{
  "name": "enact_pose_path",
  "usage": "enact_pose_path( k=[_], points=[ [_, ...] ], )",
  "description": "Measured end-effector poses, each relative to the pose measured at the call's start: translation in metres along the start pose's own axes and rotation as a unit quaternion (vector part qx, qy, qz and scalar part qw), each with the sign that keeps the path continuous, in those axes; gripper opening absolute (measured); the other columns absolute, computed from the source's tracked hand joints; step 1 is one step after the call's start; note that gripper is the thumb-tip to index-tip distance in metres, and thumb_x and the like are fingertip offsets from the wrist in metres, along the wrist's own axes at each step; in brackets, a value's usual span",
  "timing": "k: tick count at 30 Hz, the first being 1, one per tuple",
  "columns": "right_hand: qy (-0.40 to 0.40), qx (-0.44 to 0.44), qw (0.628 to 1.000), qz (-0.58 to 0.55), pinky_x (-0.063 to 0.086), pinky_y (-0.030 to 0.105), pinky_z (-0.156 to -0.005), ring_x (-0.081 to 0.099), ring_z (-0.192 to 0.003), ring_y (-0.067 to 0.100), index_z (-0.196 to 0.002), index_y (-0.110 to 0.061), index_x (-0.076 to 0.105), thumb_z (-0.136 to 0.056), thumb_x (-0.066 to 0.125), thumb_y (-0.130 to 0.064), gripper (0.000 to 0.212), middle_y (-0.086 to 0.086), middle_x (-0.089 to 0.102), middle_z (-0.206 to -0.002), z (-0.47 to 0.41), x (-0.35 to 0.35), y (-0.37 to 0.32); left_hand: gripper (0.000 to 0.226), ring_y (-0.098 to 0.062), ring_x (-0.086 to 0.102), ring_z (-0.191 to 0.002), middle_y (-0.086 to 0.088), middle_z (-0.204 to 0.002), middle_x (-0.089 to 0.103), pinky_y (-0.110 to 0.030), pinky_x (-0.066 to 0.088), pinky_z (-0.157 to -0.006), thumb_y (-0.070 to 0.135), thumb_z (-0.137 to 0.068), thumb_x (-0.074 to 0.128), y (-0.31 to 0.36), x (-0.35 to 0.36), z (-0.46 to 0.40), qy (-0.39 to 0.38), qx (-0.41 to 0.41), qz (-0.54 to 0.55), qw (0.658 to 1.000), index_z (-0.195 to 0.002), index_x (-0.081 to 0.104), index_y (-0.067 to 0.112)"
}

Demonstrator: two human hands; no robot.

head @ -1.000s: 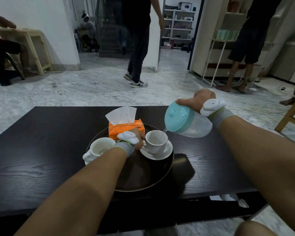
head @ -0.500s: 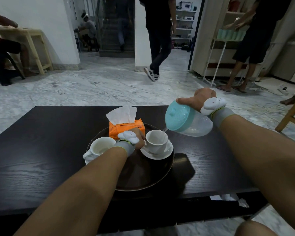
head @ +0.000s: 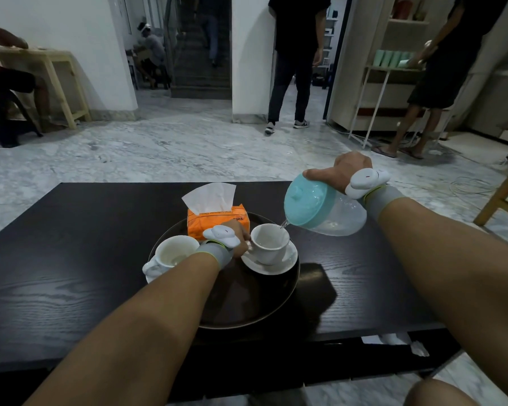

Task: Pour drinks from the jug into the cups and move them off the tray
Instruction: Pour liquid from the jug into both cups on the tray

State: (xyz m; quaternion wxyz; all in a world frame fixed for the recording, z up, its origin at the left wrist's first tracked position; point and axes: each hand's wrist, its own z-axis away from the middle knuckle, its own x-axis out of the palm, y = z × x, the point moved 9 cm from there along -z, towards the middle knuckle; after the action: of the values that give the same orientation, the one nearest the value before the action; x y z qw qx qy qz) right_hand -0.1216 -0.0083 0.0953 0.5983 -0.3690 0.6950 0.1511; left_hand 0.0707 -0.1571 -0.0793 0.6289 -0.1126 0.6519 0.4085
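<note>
A clear jug with a turquoise lid (head: 323,209) is tipped to the left in my right hand (head: 345,169), and a thin stream runs from its spout into the right white cup (head: 269,243). That cup stands on a white saucer (head: 273,265) on the round dark tray (head: 247,306). My left hand (head: 241,232) grips the cup's handle side. A second white cup (head: 173,253) stands on the tray's left part, partly behind my left forearm.
An orange tissue box (head: 217,219) sits at the back of the tray. The tray rests on a black wooden table (head: 71,259). Beyond the table, people stand on the marble floor; a wooden chair (head: 502,194) is at the right.
The jug keeps pouring into the right cup with both hands nearly still. The person in the background has walked further away to the right.
</note>
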Motion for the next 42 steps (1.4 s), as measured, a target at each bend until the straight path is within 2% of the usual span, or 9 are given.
enact_pose_path(
  k=[16, 21, 29, 34, 42],
  points=[
    [0.004, 0.000, 1.000, -0.015, 0.036, 0.029, -0.062, 0.053, -0.070, 0.024, -0.069, -0.006, 0.060, -0.068, 0.059, -0.077, 0.071, 0.007, 0.054, -0.071, 0.0004, 0.0005, 0.0034, 0.037, -0.028, 0.064, -0.111, -0.005, -0.125, 0.068, -0.039, 0.052, -0.099, 0.019, -0.087, 0.066, -0.0008, -0.0018, 0.0020, 0.003, -0.017, 0.001, 1.000, -0.123, 0.069, 0.022],
    [0.002, 0.000, 1.000, -0.017, 0.039, 0.030, -0.064, 0.056, -0.073, 0.025, -0.074, -0.003, 0.066, -0.068, 0.060, -0.077, 0.074, 0.008, 0.057, -0.073, 0.0000, 0.0018, 0.0048, 0.035, -0.027, 0.066, -0.107, -0.004, -0.120, 0.070, -0.037, 0.054, -0.096, 0.015, -0.086, 0.065, -0.0007, -0.0019, 0.0012, 0.008, -0.018, 0.002, 1.000, -0.120, 0.071, 0.022],
    [0.002, 0.007, 0.999, -0.037, 0.036, 0.030, -0.060, 0.050, -0.066, 0.023, -0.060, -0.008, 0.051, -0.066, 0.064, -0.075, 0.069, 0.007, 0.050, -0.067, -0.0006, 0.0036, 0.0065, 0.036, -0.026, 0.066, -0.107, -0.003, -0.120, 0.070, -0.036, 0.053, -0.096, 0.018, -0.086, 0.064, 0.0013, -0.0023, -0.0001, 0.008, -0.011, -0.026, 1.000, -0.121, 0.071, 0.025],
    [0.004, 0.010, 0.999, -0.046, 0.036, 0.029, -0.057, 0.050, -0.064, 0.021, -0.064, -0.007, 0.057, -0.063, 0.065, -0.076, 0.070, 0.007, 0.051, -0.066, -0.0022, 0.0059, 0.0088, 0.033, -0.026, 0.067, -0.104, -0.002, -0.117, 0.072, -0.032, 0.054, -0.091, 0.018, -0.086, 0.064, 0.0009, -0.0029, -0.0013, 0.018, -0.011, -0.026, 0.999, -0.117, 0.073, 0.026],
    [-0.004, 0.001, 0.999, -0.033, 0.037, 0.031, -0.060, 0.052, -0.067, 0.023, -0.065, -0.007, 0.057, -0.065, 0.063, -0.077, 0.070, 0.007, 0.051, -0.067, -0.0024, 0.0071, 0.0061, 0.034, -0.026, 0.066, -0.105, -0.001, -0.118, 0.071, -0.035, 0.054, -0.094, 0.019, -0.087, 0.064, 0.0011, -0.0021, -0.0029, 0.009, -0.017, -0.034, 0.999, -0.119, 0.072, 0.027]
  ],
)
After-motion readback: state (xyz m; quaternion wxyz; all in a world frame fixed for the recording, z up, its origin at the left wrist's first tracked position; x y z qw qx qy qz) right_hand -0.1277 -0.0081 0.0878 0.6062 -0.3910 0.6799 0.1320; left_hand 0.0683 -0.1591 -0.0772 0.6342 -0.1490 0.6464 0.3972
